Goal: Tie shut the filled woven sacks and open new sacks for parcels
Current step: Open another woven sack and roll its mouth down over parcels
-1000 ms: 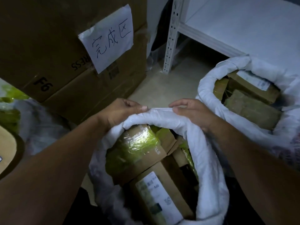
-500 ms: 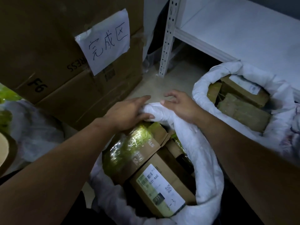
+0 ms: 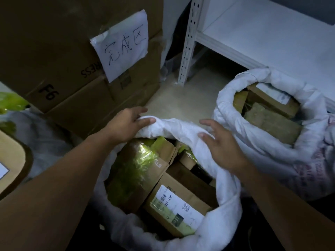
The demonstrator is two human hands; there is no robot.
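Note:
A white woven sack (image 3: 226,196) stands open right below me, packed with parcels: a box wrapped in green tape (image 3: 137,169) and a labelled cardboard box (image 3: 177,207). My left hand (image 3: 126,124) pinches the far rim of this sack between thumb and fingers. My right hand (image 3: 221,147) lies on the rim's right side with its fingers spread and straight, holding nothing. A second white sack (image 3: 308,142) at the right has its rim rolled down and holds brown parcels (image 3: 272,122).
Stacked cardboard boxes (image 3: 63,78) with a handwritten paper sign (image 3: 123,46) rise at the left. A white shelf upright (image 3: 188,42) and shelf board (image 3: 262,33) stand behind. Pale floor (image 3: 181,98) shows between them. Another pale sack (image 3: 41,138) and a parcel (image 3: 12,163) sit at the left edge.
My hands have moved apart along the rim. The right hand let go of the cloth and spread its fingers; the left hand keeps hold of the rim.

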